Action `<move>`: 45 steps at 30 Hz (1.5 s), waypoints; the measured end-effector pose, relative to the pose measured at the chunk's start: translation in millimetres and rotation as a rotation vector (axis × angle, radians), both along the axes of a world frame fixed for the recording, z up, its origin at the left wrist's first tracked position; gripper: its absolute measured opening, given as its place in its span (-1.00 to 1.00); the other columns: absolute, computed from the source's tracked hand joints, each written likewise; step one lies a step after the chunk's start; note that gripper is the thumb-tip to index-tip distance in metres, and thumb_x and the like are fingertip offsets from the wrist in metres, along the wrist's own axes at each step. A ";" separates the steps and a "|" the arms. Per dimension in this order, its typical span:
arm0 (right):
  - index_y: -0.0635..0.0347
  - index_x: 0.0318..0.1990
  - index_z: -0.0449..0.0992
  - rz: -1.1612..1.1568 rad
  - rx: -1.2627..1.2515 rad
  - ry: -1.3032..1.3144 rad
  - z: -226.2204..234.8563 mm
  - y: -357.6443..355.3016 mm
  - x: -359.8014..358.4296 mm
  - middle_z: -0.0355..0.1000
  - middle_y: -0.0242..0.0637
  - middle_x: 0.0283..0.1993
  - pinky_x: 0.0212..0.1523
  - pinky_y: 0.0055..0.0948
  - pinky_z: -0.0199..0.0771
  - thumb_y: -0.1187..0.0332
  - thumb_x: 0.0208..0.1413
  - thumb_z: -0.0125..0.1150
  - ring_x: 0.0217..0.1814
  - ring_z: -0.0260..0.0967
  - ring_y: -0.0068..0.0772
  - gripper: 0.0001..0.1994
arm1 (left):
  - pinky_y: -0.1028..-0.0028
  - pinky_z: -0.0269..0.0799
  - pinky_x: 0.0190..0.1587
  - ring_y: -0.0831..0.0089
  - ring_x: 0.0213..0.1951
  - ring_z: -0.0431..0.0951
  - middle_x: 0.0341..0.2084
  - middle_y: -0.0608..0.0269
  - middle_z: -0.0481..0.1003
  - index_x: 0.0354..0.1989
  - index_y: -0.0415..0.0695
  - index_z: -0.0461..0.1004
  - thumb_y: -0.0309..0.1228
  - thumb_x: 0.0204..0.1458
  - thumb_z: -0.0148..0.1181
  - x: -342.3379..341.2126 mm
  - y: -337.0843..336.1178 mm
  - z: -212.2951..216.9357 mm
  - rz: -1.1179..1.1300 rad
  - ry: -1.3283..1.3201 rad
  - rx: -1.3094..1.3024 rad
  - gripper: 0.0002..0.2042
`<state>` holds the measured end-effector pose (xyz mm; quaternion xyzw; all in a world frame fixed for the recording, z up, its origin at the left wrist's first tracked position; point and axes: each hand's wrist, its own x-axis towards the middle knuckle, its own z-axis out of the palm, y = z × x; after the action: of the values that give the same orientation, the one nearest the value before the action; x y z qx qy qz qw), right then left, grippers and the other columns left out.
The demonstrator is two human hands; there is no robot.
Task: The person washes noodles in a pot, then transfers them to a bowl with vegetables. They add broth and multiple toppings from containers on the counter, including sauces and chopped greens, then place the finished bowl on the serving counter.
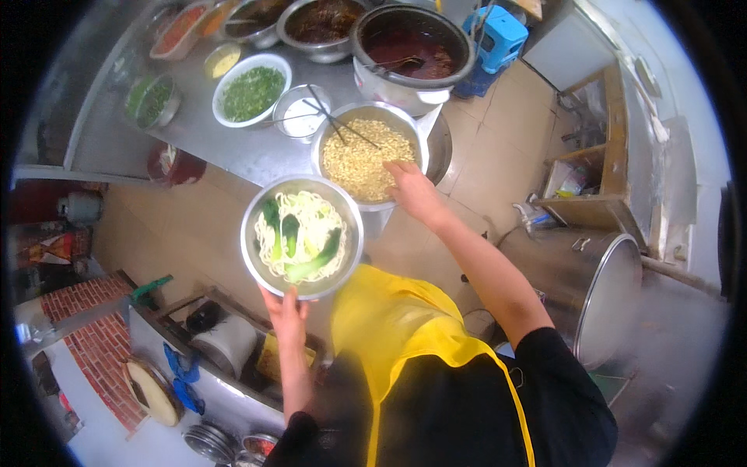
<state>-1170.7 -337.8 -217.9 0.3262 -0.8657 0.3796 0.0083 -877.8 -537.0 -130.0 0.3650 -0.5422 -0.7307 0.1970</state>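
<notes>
My left hand grips the lower rim of a steel bowl, thumb on the edge and fingers underneath. Pale noodles with green leafy stalks fill this bowl, held level in front of the yellow apron. My right hand reaches over the rim of a large steel basin. Its fingers are bent together at the surface of golden bits, beans or chopped nuts; anything between them is hidden. Thin dark sticks lie crossed over the basin's far side.
On the steel counter stand a white bowl of chopped greens, a bowl of white stuff, dark sauces and a pot of red liquid. A steel drum stands right, a blue stool beyond the counter.
</notes>
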 end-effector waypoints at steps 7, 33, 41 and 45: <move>0.16 -0.12 0.68 -0.066 0.270 -0.150 -8.4 -48.9 9.1 0.55 -0.05 -0.10 -0.02 -0.09 0.57 0.47 0.03 0.37 -0.08 0.56 0.00 -0.77 | 0.66 0.15 -0.65 0.61 -0.51 0.46 0.09 0.09 0.48 0.56 0.04 -0.11 -0.63 0.26 -0.01 -29.3 -121.9 -17.7 -0.193 -0.062 0.122 -0.28; 0.24 0.10 0.59 -0.085 -0.249 -0.326 81.4 -143.9 9.1 0.60 -0.05 0.04 0.07 -0.26 0.57 0.42 0.17 0.37 0.07 0.58 -0.09 -0.66 | 0.75 0.18 -0.61 0.69 -0.36 0.49 0.31 0.10 0.38 0.61 0.17 -0.18 -0.54 0.29 0.07 -11.3 -138.9 -18.6 -0.118 -0.144 0.276 -0.21; 0.01 0.14 0.48 -0.433 0.460 -0.191 -13.8 -219.0 -54.2 0.39 0.01 0.21 0.08 0.09 0.52 0.21 0.19 0.25 0.15 0.45 0.20 -0.63 | 0.44 0.66 -0.20 0.21 0.10 0.53 0.42 -0.03 0.18 0.62 0.10 -0.21 -0.62 0.25 -0.02 -53.6 -262.9 -16.0 -0.075 -0.126 0.218 -0.20; 0.27 -0.07 0.47 -0.729 0.114 0.106 10.8 -175.2 -9.8 0.47 0.11 -0.03 -0.01 0.03 0.46 0.36 0.27 0.19 0.02 0.45 0.26 -0.81 | 0.62 0.11 -0.65 0.70 -0.46 0.32 0.19 0.20 0.39 0.62 0.18 -0.20 -0.58 0.24 0.02 -92.1 -363.8 -13.6 -0.189 -0.135 0.274 -0.18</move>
<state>-1180.5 -513.0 -207.1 0.0155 -0.9432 0.2855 0.1694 -969.9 -900.8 -143.6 0.3843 -0.4815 -0.7867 0.0390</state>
